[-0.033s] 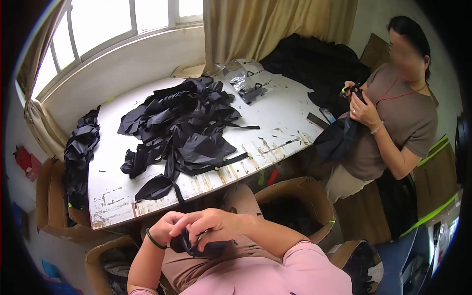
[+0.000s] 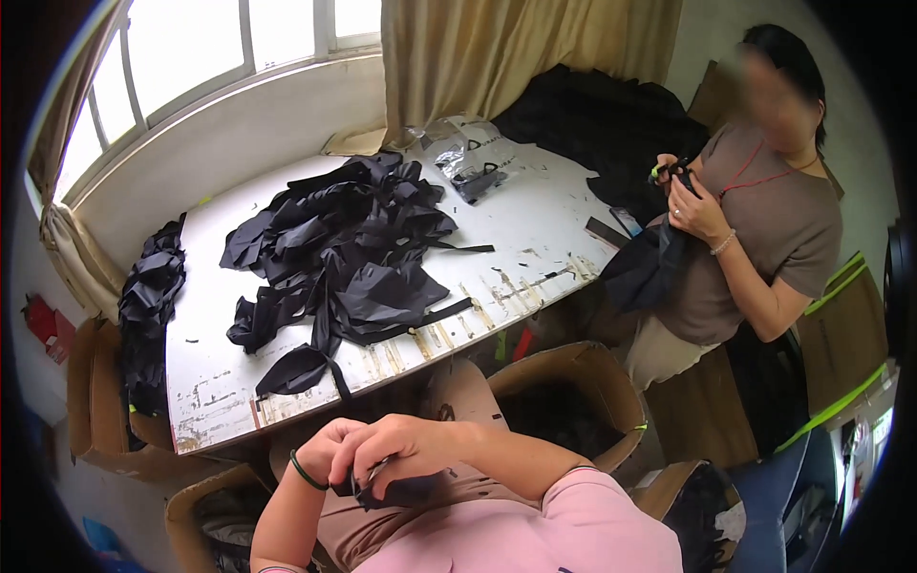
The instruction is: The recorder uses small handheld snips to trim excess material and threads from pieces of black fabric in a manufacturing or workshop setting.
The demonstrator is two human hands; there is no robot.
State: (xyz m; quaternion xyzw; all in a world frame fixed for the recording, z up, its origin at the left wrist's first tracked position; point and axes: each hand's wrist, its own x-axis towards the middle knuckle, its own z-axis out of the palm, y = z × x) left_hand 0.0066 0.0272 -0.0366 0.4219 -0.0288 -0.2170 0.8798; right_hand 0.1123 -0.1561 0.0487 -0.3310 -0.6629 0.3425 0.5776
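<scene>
In front of my body, my left hand and my right hand are close together, both with fingers bent around a small piece of black fabric. My left fingers pinch its left end. The right hand lies over it, and a small glint shows among its fingers that I cannot make out. The fabric's lower part hangs below my right hand against my clothing. Beyond my hands, a large heap of black fabric pieces lies on the white table, and one strap dangles over the near edge.
A co-worker stands at the right, holding black fabric in both hands. Cardboard boxes surround the near side. A clear plastic bag and a dark fabric pile lie at the table's back. More black fabric hangs at the left.
My view has shifted slightly, so the table and heap sit a little farther left. My right fingers have moved a little over the fabric; both hands keep hold of it.
</scene>
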